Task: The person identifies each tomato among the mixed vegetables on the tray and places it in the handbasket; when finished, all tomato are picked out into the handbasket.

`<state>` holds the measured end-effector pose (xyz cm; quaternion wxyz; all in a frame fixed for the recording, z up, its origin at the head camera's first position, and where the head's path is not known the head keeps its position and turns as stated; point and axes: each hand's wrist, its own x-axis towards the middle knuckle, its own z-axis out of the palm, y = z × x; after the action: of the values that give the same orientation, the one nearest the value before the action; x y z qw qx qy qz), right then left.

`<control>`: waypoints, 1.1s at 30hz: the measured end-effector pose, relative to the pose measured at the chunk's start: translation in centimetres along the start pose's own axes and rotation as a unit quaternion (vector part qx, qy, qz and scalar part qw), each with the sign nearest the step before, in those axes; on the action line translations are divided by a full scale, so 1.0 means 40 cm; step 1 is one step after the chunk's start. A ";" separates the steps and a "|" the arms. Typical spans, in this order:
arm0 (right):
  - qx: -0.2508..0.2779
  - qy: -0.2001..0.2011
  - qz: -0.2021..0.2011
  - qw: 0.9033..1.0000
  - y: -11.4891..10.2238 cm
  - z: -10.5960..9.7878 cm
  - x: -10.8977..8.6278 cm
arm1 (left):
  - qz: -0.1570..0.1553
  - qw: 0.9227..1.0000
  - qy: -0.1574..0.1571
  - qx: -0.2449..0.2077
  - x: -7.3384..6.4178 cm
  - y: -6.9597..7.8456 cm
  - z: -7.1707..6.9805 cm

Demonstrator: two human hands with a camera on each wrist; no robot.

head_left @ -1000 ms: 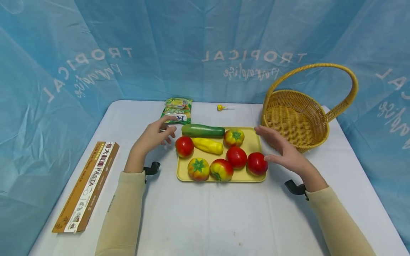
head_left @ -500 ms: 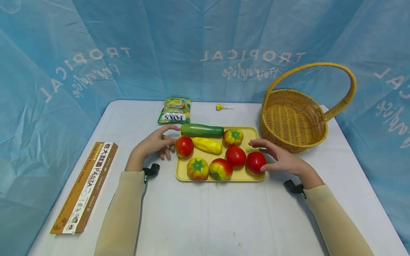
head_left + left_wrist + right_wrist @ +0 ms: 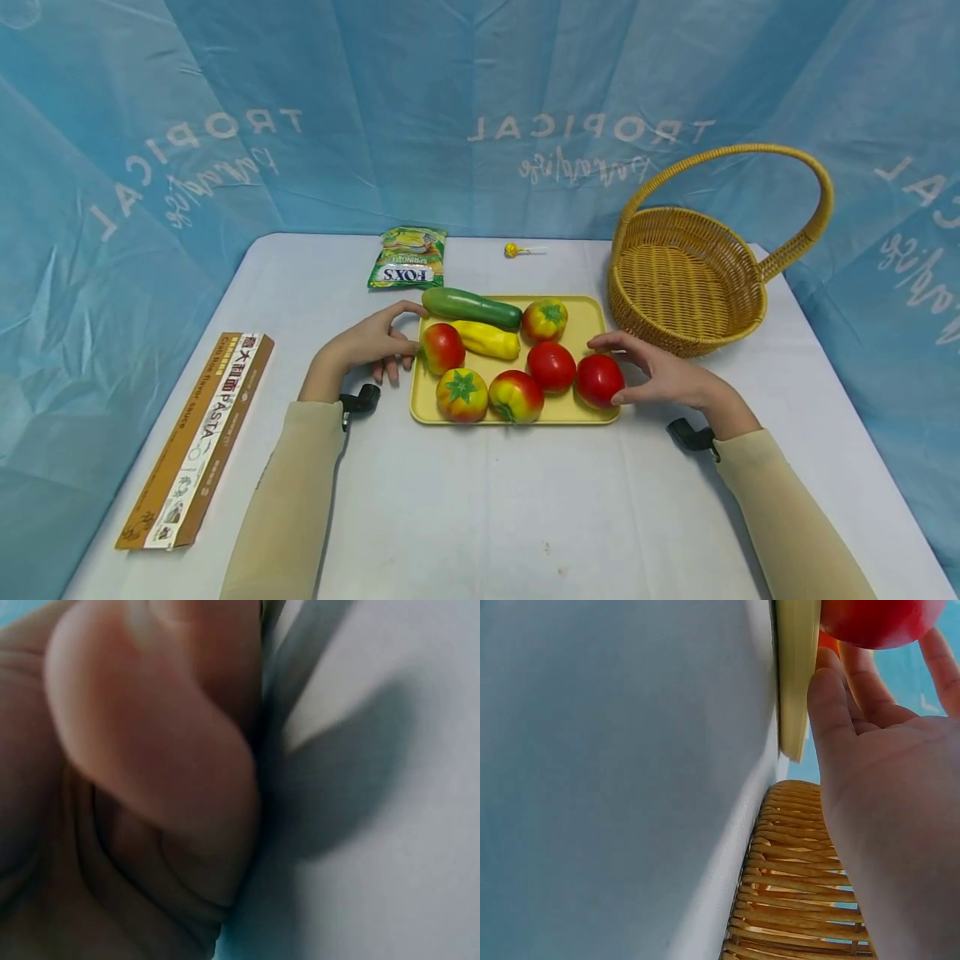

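A yellow tray (image 3: 587, 321) holds several red and yellow tomatoes, a green cucumber (image 3: 472, 307) and a long yellow vegetable (image 3: 487, 340). My left hand (image 3: 363, 340) is at the tray's left end, thumb right at the leftmost tomato (image 3: 444, 348) and index fingertip by the cucumber's end. Its lower fingers hang beside the rim. In the left wrist view the thumb (image 3: 157, 735) covers much of the picture. At the right end, my right hand (image 3: 667, 379) has thumb and fingers spread around the rightmost tomato (image 3: 598, 381). The right wrist view shows its thumb against the tray's edge (image 3: 796, 682).
A wicker basket (image 3: 682, 337) with a tall handle stands behind the right hand. A green snack packet (image 3: 408, 257) and a yellow lollipop (image 3: 512, 250) lie behind the tray. A long pasta box (image 3: 198, 442) lies at left. A blue curtain (image 3: 420, 108) hangs behind the table.
Both hands have come lower and closer to the tray's ends. At the left, the tomato has rolled rightward and the cucumber has turned slightly. The tray has hardly moved.
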<state>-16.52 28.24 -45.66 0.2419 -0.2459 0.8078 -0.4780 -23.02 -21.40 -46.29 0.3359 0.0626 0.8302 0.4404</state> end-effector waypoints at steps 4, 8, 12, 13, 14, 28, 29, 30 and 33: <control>-0.003 -0.008 0.015 1.000 -0.002 0.004 -0.001 | 0.003 1.000 0.001 0.003 -0.001 0.000 0.004; -0.012 -0.013 0.026 0.999 -0.004 0.007 -0.002 | 0.006 1.000 -0.005 0.001 0.000 -0.003 0.004; -0.023 -0.017 0.032 0.999 -0.007 0.009 -0.002 | 0.006 1.000 -0.013 -0.005 0.001 -0.007 0.002; -0.026 -0.017 0.032 0.999 -0.008 0.009 -0.002 | 0.006 1.000 -0.013 -0.006 0.001 -0.007 0.002; -0.029 -0.017 0.031 0.999 -0.009 0.010 -0.002 | 0.006 1.000 -0.014 -0.007 0.002 -0.008 0.002; -0.056 -0.022 0.036 0.998 -0.019 0.014 0.001 | 0.005 1.000 -0.020 -0.002 0.004 -0.009 0.002; -0.056 -0.022 0.037 0.998 -0.020 0.014 0.001 | 0.004 1.000 -0.020 -0.002 0.005 -0.009 0.002; -0.056 -0.023 0.038 0.997 -0.020 0.015 0.001 | 0.004 1.000 -0.021 -0.001 0.005 -0.009 0.001; -0.058 -0.023 0.044 0.997 -0.022 0.016 0.000 | 0.003 1.000 -0.020 -0.001 0.004 -0.008 0.001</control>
<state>-15.99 27.45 -45.15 0.2667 -0.2345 0.8383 -0.4137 -23.05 -21.49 -46.65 0.3515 0.0738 0.8225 0.4411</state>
